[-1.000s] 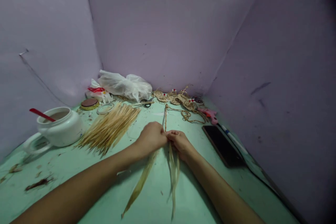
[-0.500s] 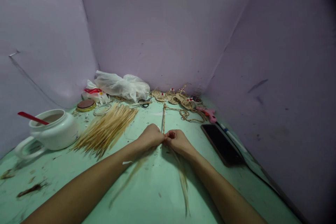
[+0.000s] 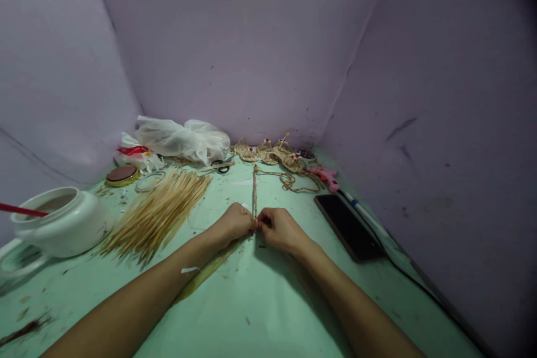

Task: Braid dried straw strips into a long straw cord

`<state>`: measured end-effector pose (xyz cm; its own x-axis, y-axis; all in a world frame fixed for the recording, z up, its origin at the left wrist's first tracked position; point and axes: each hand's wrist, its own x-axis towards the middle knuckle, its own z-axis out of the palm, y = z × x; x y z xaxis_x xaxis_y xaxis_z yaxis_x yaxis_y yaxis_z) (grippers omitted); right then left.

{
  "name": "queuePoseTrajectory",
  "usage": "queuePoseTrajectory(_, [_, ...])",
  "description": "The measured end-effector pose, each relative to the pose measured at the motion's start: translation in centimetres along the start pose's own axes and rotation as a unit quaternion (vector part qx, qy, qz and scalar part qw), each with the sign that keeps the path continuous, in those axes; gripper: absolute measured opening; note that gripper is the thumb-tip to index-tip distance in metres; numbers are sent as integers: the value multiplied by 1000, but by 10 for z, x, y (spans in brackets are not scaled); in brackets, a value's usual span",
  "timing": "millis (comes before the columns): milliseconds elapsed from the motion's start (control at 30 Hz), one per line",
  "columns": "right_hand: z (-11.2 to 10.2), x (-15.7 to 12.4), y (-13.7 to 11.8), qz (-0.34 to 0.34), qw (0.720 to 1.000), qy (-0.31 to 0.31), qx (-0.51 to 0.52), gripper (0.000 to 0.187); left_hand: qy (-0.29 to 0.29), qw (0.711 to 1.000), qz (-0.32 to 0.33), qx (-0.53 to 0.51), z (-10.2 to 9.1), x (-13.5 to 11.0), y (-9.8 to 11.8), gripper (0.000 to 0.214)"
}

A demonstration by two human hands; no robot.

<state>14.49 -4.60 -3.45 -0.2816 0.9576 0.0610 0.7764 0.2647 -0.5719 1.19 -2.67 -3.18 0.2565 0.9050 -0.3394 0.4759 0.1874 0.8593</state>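
A thin cord [image 3: 255, 193] of twisted or braided straw-like fibre runs straight away from my hands over the green table. Its near end is pinched in the fingers of my left hand [image 3: 239, 220], which is closed. My right hand [image 3: 280, 228] is closed too, thumb and forefinger pinched at the same end, fingertips almost touching the left ones. Loose pale fibre strands [image 3: 210, 271] trail back beneath my left forearm. At its far end the cord bends right into a loose tangle of finished cord [image 3: 289, 180]. The fingers partly hide the working point.
To the left lie a bundle of dry straw strips [image 3: 161, 212] and a white mug [image 3: 62, 224] with a red stick. Behind are a plastic bag [image 3: 180, 137], scissors [image 3: 221, 166] and woven pieces [image 3: 268, 154]. A pink glue gun [image 3: 325, 175] and a phone [image 3: 350, 226] are right.
Both hands stay at the cord's near end. The loose strands beside my right forearm no longer show; those on the left now lie straighter along my forearm. The view has shifted slightly.
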Motion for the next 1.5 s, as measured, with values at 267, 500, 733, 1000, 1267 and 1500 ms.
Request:
queuePoseTrajectory(267, [-9, -4, -5, 158, 986, -16, 53, 18, 35, 999, -15, 39, 6, 0, 0, 9])
queuePoseTrajectory(500, [12, -9, -8, 182, 969, -25, 164, 19, -28, 998, -30, -57, -3, -6, 4, 17])
queuePoseTrajectory(733, [1, -12, -7, 74, 988, -27, 129, 21, -8, 997, 11, -73, -6, -6, -5, 9])
queuePoseTrajectory(1000, [0, 3, -1, 196, 894, 14, 404, 15, -59, 994, 23, -93, -9, -10, -1, 15])
queuePoseTrajectory(1267, [9, 2, -7, 210, 894, -34, 395, 15, -67, 998, 5, -8, -12, -10, 3, 13])
queuePoseTrajectory(1500, [12, 2, -7, 203, 907, -26, 367, 12, -32, 985, -21, 167, -23, -23, 16, 13])
